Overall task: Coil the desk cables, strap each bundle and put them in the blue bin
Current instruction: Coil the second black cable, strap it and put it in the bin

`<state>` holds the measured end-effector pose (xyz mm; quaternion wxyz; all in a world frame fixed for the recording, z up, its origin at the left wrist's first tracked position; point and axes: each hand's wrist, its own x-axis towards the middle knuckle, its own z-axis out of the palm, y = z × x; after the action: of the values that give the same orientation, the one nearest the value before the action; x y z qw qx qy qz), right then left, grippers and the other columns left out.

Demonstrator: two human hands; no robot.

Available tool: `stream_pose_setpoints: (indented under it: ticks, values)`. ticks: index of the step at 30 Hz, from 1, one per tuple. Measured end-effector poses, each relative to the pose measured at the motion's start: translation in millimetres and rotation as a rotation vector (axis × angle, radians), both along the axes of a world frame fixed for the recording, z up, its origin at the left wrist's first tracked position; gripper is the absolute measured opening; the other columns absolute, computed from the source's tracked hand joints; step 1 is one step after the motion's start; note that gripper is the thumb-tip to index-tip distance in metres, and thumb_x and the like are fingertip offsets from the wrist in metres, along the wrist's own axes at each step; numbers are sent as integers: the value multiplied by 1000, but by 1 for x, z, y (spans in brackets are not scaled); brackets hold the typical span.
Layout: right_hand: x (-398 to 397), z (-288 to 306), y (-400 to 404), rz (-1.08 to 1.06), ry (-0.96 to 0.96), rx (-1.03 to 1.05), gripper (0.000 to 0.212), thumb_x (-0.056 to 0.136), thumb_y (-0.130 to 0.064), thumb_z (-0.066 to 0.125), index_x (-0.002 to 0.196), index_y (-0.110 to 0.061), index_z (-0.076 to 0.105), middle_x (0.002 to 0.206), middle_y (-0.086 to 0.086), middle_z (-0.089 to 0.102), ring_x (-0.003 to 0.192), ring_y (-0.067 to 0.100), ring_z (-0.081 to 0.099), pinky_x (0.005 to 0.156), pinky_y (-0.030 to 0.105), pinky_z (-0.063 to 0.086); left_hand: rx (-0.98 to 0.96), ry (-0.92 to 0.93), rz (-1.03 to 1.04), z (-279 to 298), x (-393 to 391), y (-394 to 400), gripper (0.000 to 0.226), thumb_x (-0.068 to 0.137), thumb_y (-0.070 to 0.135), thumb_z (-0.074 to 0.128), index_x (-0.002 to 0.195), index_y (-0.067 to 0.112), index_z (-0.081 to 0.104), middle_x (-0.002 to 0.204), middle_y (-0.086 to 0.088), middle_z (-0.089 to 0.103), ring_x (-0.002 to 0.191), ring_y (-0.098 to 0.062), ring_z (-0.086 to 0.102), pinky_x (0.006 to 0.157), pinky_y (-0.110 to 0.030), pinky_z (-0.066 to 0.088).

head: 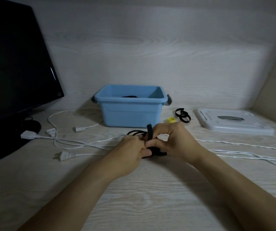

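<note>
Both hands meet at the middle of the desk [150,197], just in front of the blue bin [130,112]. The left hand [130,150] curls round a coiled black cable [134,132], its loops showing just beyond the knuckles. The right hand [172,144] pinches a black strap [149,133] between thumb and fingers; the strap's free end stands upright above the bundle, and its lower part runs down between the two hands. How far the strap goes round the coil is hidden by the fingers.

The bin stands at the far middle of the desk, open, with something dark lying inside, too hidden to name. Its white lid [234,121] lies flat to the right. Between bin and lid sit spare black straps [183,116] in loose rings and a small yellow piece [171,120] just behind the right hand.

White cables [77,144] sprawl uncoiled across the desk: several plugs and loops on the left, and long runs trailing off to the right edge. A dark monitor [17,64] fills the far left.
</note>
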<state>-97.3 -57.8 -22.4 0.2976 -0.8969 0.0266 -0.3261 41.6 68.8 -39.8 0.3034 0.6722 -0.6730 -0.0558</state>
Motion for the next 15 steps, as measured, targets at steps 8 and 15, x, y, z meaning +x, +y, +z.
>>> stream_pose_setpoints:
  ticks: [8, 15]
  values:
    - [5, 4, 3, -151, -97, 49, 15, 90, -17, 71, 84, -4, 66, 79, -1, 72, 75, 9, 70, 74, 38, 57, -418, -19, 75, 8, -3, 3, 13, 79, 30, 75, 84, 18, 79, 71, 12, 69, 71, 0, 51, 75, -22, 38]
    - [6, 1, 5, -206, -192, 61, 11, 94, -17, 66, 89, -7, 63, 80, 4, 70, 74, 17, 67, 69, 38, 55, -543, 128, 130, 11, -11, 4, 37, 67, 30, 84, 101, 14, 77, 92, 12, 73, 90, 0, 60, 83, -10, 42]
